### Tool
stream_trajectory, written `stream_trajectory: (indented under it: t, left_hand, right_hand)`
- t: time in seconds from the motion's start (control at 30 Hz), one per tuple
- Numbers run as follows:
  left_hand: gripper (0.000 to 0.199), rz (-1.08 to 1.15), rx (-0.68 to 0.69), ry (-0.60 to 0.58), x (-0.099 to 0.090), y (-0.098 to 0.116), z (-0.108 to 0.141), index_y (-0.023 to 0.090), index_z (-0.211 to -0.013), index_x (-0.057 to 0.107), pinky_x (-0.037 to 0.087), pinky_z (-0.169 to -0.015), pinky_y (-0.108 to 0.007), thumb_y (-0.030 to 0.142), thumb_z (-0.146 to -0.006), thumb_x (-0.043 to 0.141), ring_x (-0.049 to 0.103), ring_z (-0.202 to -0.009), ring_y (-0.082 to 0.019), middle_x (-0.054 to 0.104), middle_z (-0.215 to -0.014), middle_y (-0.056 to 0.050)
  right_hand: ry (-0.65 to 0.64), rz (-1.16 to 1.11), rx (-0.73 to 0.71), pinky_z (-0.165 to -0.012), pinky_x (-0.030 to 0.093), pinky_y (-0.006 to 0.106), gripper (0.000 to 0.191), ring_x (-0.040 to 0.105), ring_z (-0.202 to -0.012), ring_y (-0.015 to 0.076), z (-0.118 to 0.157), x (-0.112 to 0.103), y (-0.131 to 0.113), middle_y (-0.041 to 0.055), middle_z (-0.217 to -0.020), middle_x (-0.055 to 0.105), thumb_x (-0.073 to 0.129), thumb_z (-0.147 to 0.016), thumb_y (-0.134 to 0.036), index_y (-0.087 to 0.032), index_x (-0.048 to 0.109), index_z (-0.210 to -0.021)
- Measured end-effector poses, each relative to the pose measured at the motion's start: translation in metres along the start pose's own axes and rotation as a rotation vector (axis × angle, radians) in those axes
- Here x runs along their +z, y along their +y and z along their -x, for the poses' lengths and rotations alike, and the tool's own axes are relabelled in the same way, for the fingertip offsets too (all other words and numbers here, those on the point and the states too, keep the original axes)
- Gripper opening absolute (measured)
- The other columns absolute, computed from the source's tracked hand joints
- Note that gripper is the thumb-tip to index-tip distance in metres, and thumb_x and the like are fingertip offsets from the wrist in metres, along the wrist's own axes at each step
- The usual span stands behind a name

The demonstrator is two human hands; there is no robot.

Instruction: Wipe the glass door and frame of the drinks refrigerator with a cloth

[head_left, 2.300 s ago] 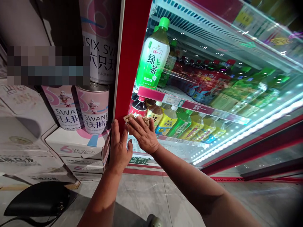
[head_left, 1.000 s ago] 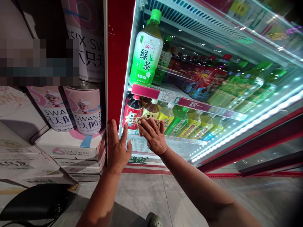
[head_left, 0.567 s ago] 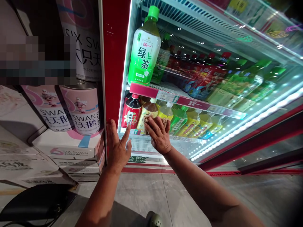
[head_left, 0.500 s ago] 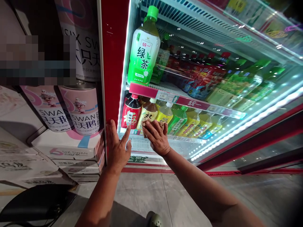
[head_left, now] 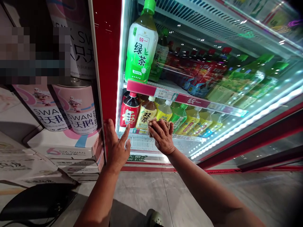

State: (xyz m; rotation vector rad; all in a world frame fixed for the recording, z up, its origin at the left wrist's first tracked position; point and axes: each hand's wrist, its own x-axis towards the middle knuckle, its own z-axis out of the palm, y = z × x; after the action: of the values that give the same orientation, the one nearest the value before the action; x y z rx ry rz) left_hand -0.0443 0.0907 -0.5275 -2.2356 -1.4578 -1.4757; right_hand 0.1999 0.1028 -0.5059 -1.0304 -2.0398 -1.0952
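My left hand (head_left: 117, 146) lies with fingers spread against the red frame (head_left: 108, 78) and glass edge of a lit drinks fridge. My right hand (head_left: 163, 138) presses a bunched brown cloth (head_left: 151, 126) to the glass door, fingers curved over it. Behind the glass near my hands stand a red bottle (head_left: 130, 112), a cream-labelled bottle (head_left: 146, 115) and a yellow-labelled bottle (head_left: 164, 111). On the shelf above, a large green tea bottle (head_left: 141, 50) stands upright at the left.
Left of the fridge, pink cans (head_left: 79, 110) stand on stacked white boxes (head_left: 63, 143). A black rounded seat-like object (head_left: 35, 200) is at lower left. Grey floor tiles (head_left: 139, 186) and a shoe (head_left: 155, 218) show below.
My right hand has slid a little to the right across the glass with the cloth. The left hand keeps its place on the frame. The view has shifted slightly.
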Motion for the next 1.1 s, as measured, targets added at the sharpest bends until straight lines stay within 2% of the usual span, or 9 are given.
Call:
stream_trajectory:
  t: [0.17, 0.3, 0.4, 0.6, 0.73, 0.9, 1.0, 1.1]
  left_hand:
    - [0.103, 0.003, -0.005, -0.001, 0.001, 0.001, 0.0, 0.049, -0.162, 0.013, 0.014, -0.126, -0.073, 0.006, -0.084, 0.065, -0.011, -0.16, -0.043, -0.027, -0.172, 0.002]
    - [0.102, 0.002, -0.015, -0.022, 0.0, 0.005, 0.001, 0.047, -0.163, 0.012, 0.012, -0.127, -0.072, 0.008, -0.085, 0.065, -0.011, -0.16, -0.044, -0.029, -0.171, 0.002]
    - [0.102, -0.019, -0.031, -0.04, 0.002, 0.007, 0.001, 0.043, -0.164, 0.01, 0.009, -0.127, -0.072, 0.008, -0.085, 0.064, -0.013, -0.159, -0.044, -0.03, -0.171, -0.001]
    - [0.104, -0.03, -0.033, -0.026, 0.004, 0.009, 0.001, 0.042, -0.165, 0.008, 0.007, -0.127, -0.071, 0.006, -0.084, 0.064, -0.017, -0.159, -0.042, -0.031, -0.17, -0.001]
    - [0.104, -0.025, -0.031, -0.035, 0.003, 0.009, 0.001, 0.042, -0.165, 0.009, 0.009, -0.126, -0.072, 0.007, -0.084, 0.065, -0.014, -0.159, -0.043, -0.031, -0.17, -0.001]
    - [0.111, -0.001, -0.037, -0.034, 0.004, 0.009, 0.002, 0.047, -0.163, 0.005, 0.015, -0.124, -0.076, 0.006, -0.081, 0.068, -0.015, -0.158, -0.046, -0.03, -0.17, 0.001]
    - [0.108, -0.001, -0.05, -0.052, 0.006, 0.005, 0.003, 0.046, -0.163, 0.005, 0.022, -0.123, -0.074, 0.007, -0.083, 0.066, -0.015, -0.158, -0.046, -0.032, -0.169, 0.001]
    - [0.105, 0.008, -0.045, -0.08, 0.007, 0.003, 0.004, 0.045, -0.164, 0.007, 0.022, -0.124, -0.073, 0.01, -0.085, 0.066, -0.016, -0.157, -0.046, -0.033, -0.169, 0.001]
  right_hand:
    - [-0.056, -0.02, -0.064, -0.134, -0.003, 0.051, 0.052, 0.014, -0.163, 0.0186, 0.006, -0.007, 0.006, -0.0003, -0.151, 0.063, 0.045, -0.098, -0.015, -0.029, 0.058, -0.146]
    - [0.017, 0.01, 0.055, -0.134, -0.002, 0.054, 0.059, 0.014, -0.163, 0.0208, 0.006, -0.009, 0.016, 0.0005, -0.156, 0.057, 0.047, -0.096, -0.013, -0.03, 0.05, -0.153]
    - [0.034, 0.017, 0.071, -0.134, 0.002, 0.055, 0.059, 0.014, -0.164, 0.0223, 0.015, -0.005, 0.013, 0.002, -0.159, 0.054, 0.048, -0.095, -0.012, -0.029, 0.051, -0.152]
    - [-0.04, -0.006, 0.017, -0.134, 0.001, 0.054, 0.058, 0.012, -0.164, 0.0213, 0.033, -0.002, 0.006, 0.0019, -0.154, 0.059, 0.05, -0.091, -0.008, -0.028, 0.059, -0.145]
    - [-0.051, -0.007, 0.029, -0.134, 0.0, 0.054, 0.058, 0.015, -0.163, 0.02, 0.03, -0.008, 0.017, 0.0, -0.155, 0.059, 0.048, -0.095, -0.012, -0.031, 0.055, -0.149]
    - [0.059, 0.021, 0.154, -0.134, 0.004, 0.057, 0.064, 0.018, -0.163, 0.0232, 0.03, -0.005, 0.028, 0.0002, -0.162, 0.051, 0.051, -0.093, -0.012, -0.035, 0.048, -0.153]
    - [0.041, 0.015, 0.129, -0.133, 0.007, 0.058, 0.063, 0.018, -0.163, 0.0233, 0.037, -0.001, 0.023, 0.0013, -0.161, 0.051, 0.051, -0.092, -0.01, -0.034, 0.051, -0.151]
    - [0.019, 0.007, 0.071, -0.134, 0.006, 0.056, 0.06, 0.017, -0.163, 0.0215, 0.044, -0.003, 0.021, 0.0022, -0.157, 0.057, 0.05, -0.092, -0.009, -0.031, 0.054, -0.148]
